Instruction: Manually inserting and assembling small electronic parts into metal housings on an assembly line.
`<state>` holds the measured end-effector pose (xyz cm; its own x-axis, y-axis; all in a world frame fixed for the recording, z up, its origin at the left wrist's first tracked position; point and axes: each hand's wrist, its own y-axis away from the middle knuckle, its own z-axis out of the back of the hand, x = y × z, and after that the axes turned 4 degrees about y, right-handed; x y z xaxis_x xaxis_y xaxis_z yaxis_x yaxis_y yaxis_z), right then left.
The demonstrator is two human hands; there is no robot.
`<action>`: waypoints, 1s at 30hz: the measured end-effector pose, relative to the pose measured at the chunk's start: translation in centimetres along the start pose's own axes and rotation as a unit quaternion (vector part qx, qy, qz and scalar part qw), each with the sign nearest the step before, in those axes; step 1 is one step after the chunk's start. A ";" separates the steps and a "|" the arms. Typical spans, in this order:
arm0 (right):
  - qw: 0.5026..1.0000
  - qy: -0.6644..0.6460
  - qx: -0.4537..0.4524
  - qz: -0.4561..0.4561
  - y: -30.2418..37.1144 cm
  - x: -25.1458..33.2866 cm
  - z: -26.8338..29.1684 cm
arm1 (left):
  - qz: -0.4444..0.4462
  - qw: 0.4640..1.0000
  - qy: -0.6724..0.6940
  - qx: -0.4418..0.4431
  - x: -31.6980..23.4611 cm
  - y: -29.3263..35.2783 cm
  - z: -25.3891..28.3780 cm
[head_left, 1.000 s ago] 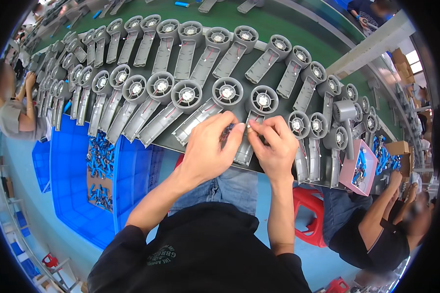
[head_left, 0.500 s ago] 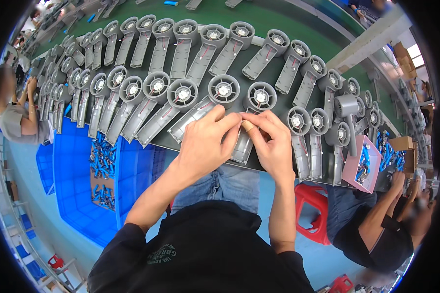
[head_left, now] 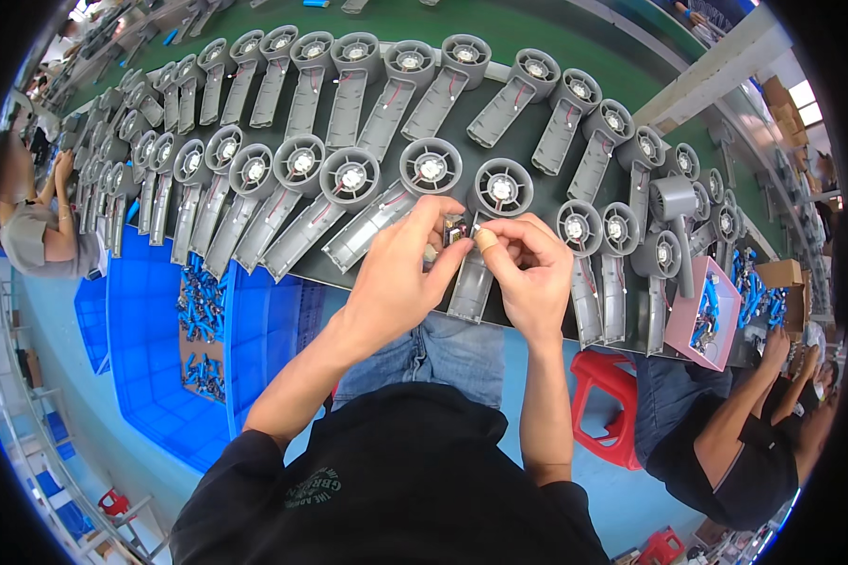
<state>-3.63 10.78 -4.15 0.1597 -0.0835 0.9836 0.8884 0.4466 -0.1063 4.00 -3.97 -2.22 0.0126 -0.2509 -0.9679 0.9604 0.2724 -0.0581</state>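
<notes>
Between the thumb and fingers of my left hand (head_left: pixel 398 259) is a small dark circuit board (head_left: pixel 454 230), held upright over the bench. Close beside it, my right hand (head_left: pixel 535 273) pinches a tiny white piece (head_left: pixel 477 229) that looks like a plug; its details are too small to make out. A tan wrap covers one of the right fingertips. Just beyond both hands lies a grey handheld fan housing (head_left: pixel 502 187), round head away from me. Its open handle shell (head_left: pixel 471 287) runs toward me between the hands, partly hidden by them.
Rows of similar grey fan housings (head_left: pixel 350 176) cover the dark bench on both sides. Blue bins (head_left: pixel 160 377) stand at the left, near blue battery parts (head_left: pixel 203 306). A pink box (head_left: pixel 678 325), a red stool (head_left: pixel 608 405) and a co-worker (head_left: pixel 725 452) are at the right.
My hands were together over the handle; now they have parted slightly, and the circuit board shows in the left fingers. The white piece is visible at the right fingertips.
</notes>
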 end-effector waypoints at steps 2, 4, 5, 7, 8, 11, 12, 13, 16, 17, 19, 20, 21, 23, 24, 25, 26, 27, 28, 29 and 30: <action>0.999 0.047 -0.004 0.028 0.0 0.4 -0.1 | -0.064 0.996 -0.054 -0.037 0.7 -0.2 0.0; 0.997 0.064 0.004 0.045 0.0 0.3 0.0 | -0.092 0.993 -0.074 -0.024 0.4 -0.3 0.1; 0.995 0.082 0.011 0.063 0.0 0.2 0.0 | -0.120 0.988 -0.094 -0.013 0.2 -0.4 0.2; 0.996 0.072 0.005 0.054 0.0 0.1 0.0 | -0.142 0.986 -0.082 -0.001 0.3 -0.4 0.2; 0.997 0.061 -0.002 0.045 -0.1 0.0 0.0 | -0.166 0.984 -0.070 0.010 0.3 -0.4 0.2; 0.998 0.037 0.007 0.047 -0.2 -0.3 0.3 | -0.132 0.989 -0.031 0.057 0.4 -0.4 1.1; 0.998 0.037 0.007 0.046 -0.3 -0.4 0.4 | -0.132 0.989 -0.031 0.057 0.7 -0.4 1.3; 0.999 0.031 0.014 0.041 -0.3 -0.4 0.5 | -0.103 0.991 0.026 0.077 1.2 -0.5 1.4; 0.999 0.016 0.025 0.029 -0.3 -0.2 0.5 | -0.067 0.988 0.094 0.099 1.7 -0.6 1.7; 0.999 0.007 0.028 0.022 -0.3 -0.1 0.5 | -0.060 0.987 0.108 0.102 1.8 -0.7 1.7; 0.999 0.014 0.022 0.027 -0.3 0.0 0.3 | -0.104 0.990 0.067 0.074 1.7 -0.7 1.4; 0.999 0.020 0.016 0.033 -0.2 0.0 0.2 | -0.147 0.988 0.025 0.045 1.7 -0.7 1.2; 0.999 0.020 0.017 0.032 -0.2 0.1 0.1 | -0.146 0.988 0.024 0.045 1.6 -0.6 0.9; 0.995 0.066 0.008 0.071 -0.2 0.3 0.0 | -0.104 0.994 0.023 -0.017 1.4 -0.1 0.3; 0.995 0.066 0.009 0.070 -0.2 0.3 0.0 | -0.104 0.994 0.022 -0.018 1.2 0.0 0.1; 0.993 0.080 0.001 0.085 -0.1 0.3 -0.1 | -0.101 0.993 0.023 -0.049 1.1 0.1 -0.2; 0.991 0.094 -0.007 0.099 -0.1 0.3 -0.2 | -0.099 0.992 0.024 -0.080 1.0 0.1 -0.3; 0.991 0.094 -0.007 0.098 -0.1 0.3 -0.2 | -0.099 0.992 0.024 -0.080 1.0 0.1 -0.2; 0.991 0.091 -0.013 0.100 -0.1 0.2 -0.2 | -0.116 0.991 -0.024 -0.058 1.0 0.1 0.1; 0.991 0.087 -0.018 0.102 -0.1 0.2 -0.3 | -0.132 0.988 -0.071 -0.037 1.0 0.1 0.3; 0.991 0.087 -0.018 0.102 -0.1 0.1 -0.3 | -0.132 0.988 -0.071 -0.037 0.8 0.1 0.2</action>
<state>-3.52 10.44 -4.08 0.4061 -0.1485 0.9017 0.8444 0.4382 -0.3082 4.14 -4.39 -2.99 -0.1907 -0.4488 -0.8730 0.9128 0.2461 -0.3259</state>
